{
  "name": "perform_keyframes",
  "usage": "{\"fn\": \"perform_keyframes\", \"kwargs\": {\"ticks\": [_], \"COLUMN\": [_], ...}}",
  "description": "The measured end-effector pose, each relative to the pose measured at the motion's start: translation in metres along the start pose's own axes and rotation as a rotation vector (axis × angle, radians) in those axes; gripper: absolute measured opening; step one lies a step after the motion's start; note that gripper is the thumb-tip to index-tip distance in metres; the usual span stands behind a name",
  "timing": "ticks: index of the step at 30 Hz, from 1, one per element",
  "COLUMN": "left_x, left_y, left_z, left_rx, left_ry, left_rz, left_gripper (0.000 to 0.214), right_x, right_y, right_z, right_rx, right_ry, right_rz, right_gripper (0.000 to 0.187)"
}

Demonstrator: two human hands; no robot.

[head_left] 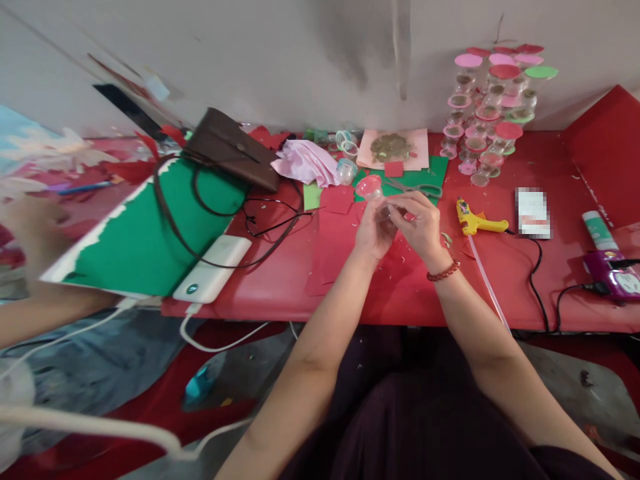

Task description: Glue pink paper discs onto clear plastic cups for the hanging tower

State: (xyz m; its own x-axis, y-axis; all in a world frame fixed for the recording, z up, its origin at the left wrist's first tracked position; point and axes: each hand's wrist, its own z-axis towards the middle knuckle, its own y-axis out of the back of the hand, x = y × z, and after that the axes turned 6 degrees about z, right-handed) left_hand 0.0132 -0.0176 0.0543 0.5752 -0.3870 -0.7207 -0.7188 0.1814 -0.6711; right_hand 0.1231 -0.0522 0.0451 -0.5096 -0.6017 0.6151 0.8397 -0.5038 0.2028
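Note:
My left hand (pixel 373 230) and my right hand (pixel 420 223) meet over the red table (pixel 280 293), fingers pinched together around a small clear plastic cup (pixel 387 212) held between them. A red bead bracelet (pixel 443 272) circles my right wrist. Just beyond my fingers stands another small clear cup with a pink foam lid (pixel 369 187). Scissors (pixel 417 189) lie on a green foam sheet behind my hands.
A yellow glue gun (pixel 475 220) lies right of my hands, its cord trailing off the table. A stack of lidded cups (pixel 493 110) stands at the back right. Left lie a green sheet (pixel 145 233), a white power bank (pixel 213 270) and a brown bag (pixel 233 147). Another person's arm (pixel 30 230) is at far left.

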Motion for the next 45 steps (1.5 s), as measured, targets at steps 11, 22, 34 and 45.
{"fn": "perform_keyframes", "kwargs": {"ticks": [11, 22, 34, 45], "left_x": [0.006, 0.004, -0.013, -0.001], "left_y": [0.001, 0.001, 0.001, -0.001], "left_z": [0.004, 0.006, 0.000, 0.003], "left_rx": [-0.032, -0.020, 0.039, 0.050], "left_ry": [-0.008, 0.009, 0.052, -0.022], "left_rz": [0.008, 0.054, 0.020, 0.080], "left_gripper": [0.024, 0.041, 0.041, 0.050], "right_x": [0.002, -0.006, -0.015, 0.007], "right_y": [-0.003, -0.011, 0.003, 0.000], "right_z": [-0.003, 0.002, 0.008, 0.004], "right_rx": [0.022, -0.216, -0.296, -0.141], "right_ry": [-0.054, -0.508, -0.575, -0.260], "right_rz": [-0.124, 0.343, 0.417, 0.128], "right_gripper": [0.021, 0.021, 0.035, 0.010]}}
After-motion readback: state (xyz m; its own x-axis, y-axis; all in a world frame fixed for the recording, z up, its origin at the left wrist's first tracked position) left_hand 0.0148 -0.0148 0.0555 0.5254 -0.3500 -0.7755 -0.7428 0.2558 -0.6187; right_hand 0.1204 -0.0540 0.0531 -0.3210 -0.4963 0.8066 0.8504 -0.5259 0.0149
